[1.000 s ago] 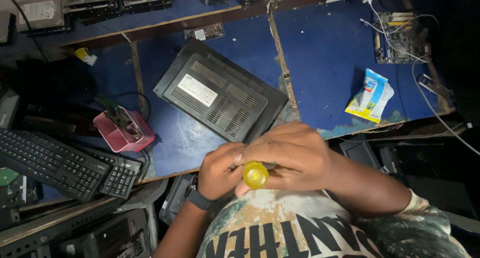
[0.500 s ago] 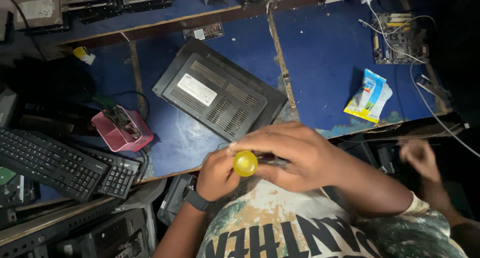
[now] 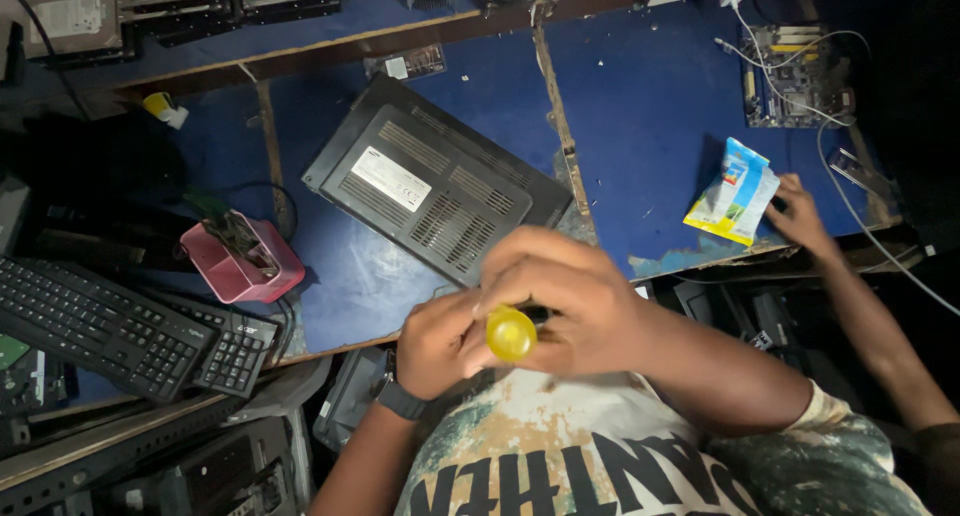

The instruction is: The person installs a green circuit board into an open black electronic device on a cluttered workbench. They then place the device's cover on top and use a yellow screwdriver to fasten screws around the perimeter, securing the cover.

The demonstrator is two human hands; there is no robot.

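Over a scuffed blue workbench (image 3: 650, 126) crowded with computer parts, working close to the chest. Gripping a yellow-handled tool (image 3: 511, 333) just in front of the printed shirt, low in the middle of the view. Curling the right hand (image 3: 575, 291) shut over its dark shaft from above and from the right, fingers folded down. Pinching the left hand (image 3: 435, 341) closed against the handle's left side, a dark watch strap on the wrist below. Presenting only the round yellow butt end to the camera, so judging the long axis as running away from the chest toward the bench; hiding the tip under the right hand, so not telling its kind. Judging the right hand as the fuller hold.

Facing, just beyond the knuckles, an upturned black laptop (image 3: 430, 191), set askew on the bench, vents and label up, apart from both hands. Passing, off to the left, a pink tray (image 3: 243, 266) and black keyboards (image 3: 100, 326). Noting, well to the right, another person's hand (image 3: 800, 214) touching a blue, white and yellow packet (image 3: 733, 194). Ending, at the far right corner, with a green circuit board (image 3: 790, 76) and white cables.
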